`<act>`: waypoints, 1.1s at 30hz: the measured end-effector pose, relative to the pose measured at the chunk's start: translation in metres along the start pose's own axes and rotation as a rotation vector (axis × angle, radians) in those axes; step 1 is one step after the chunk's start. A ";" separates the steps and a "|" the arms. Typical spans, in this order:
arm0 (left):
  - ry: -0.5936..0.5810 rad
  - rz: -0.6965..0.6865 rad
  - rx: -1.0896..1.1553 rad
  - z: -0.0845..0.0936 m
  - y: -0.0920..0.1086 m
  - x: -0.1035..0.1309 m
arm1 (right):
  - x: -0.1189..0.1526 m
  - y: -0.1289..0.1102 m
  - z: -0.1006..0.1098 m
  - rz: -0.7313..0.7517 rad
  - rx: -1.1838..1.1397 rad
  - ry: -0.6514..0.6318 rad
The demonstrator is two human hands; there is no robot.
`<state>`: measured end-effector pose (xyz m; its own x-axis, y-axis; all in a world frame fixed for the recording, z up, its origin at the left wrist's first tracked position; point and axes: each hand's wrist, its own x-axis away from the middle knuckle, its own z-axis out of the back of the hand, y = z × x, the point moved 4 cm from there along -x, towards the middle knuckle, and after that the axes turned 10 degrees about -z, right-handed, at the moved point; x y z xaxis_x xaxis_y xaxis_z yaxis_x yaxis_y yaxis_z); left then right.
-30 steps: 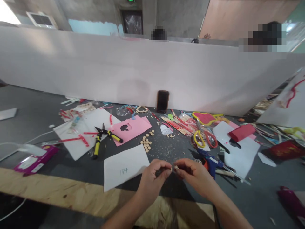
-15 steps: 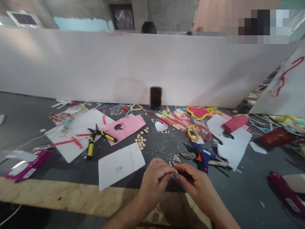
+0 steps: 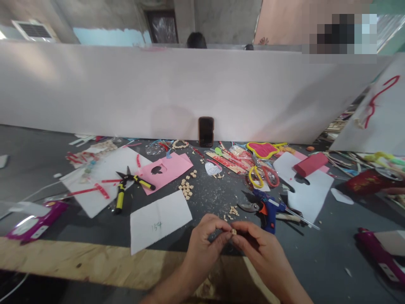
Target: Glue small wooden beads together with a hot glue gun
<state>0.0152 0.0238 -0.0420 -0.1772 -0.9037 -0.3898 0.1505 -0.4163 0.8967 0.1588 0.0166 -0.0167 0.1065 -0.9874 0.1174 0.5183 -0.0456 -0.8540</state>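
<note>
Above the table's front edge, my left hand [image 3: 207,240] and my right hand [image 3: 261,247] meet at their fingertips. Both are closed in a pinch on one small beige piece [image 3: 233,232], which looks like a cluster of short wooden bits; the fingers partly cover it. Just beyond the fingertips lie loose short beige bits [image 3: 233,210]. A pile of similar small beige clusters [image 3: 186,188] rests farther left. Beside my right hand are a blue glue gun [image 3: 271,207] and pruning shears [image 3: 250,207]. A white card marked 154 [image 3: 161,221] lies left of my left hand.
A white partition [image 3: 142,93] stands behind the table, with a phone [image 3: 206,131] leaning on it. Yellow-handled cutters [image 3: 120,196], pink paper [image 3: 172,169], scissors [image 3: 257,177] and red-patterned sticks [image 3: 226,160] lie about. A red can [image 3: 368,183] is at right, purple devices [image 3: 39,221] at both sides.
My fingertips have shifted slightly and the small beige piece now shows more between them. The view has moved a little; the things on the table stay in place.
</note>
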 end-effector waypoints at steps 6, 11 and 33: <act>0.004 -0.003 0.050 -0.001 0.001 0.001 | 0.003 0.001 -0.002 0.062 0.024 0.084; -0.010 0.090 0.089 0.000 -0.001 0.003 | 0.006 -0.001 -0.002 0.154 0.061 0.132; -0.146 0.437 0.530 -0.007 -0.007 0.006 | 0.014 -0.007 -0.002 0.334 0.125 0.160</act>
<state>0.0198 0.0204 -0.0521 -0.3425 -0.9391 0.0289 -0.2502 0.1208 0.9606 0.1550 0.0026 -0.0104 0.1588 -0.9563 -0.2455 0.5780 0.2916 -0.7622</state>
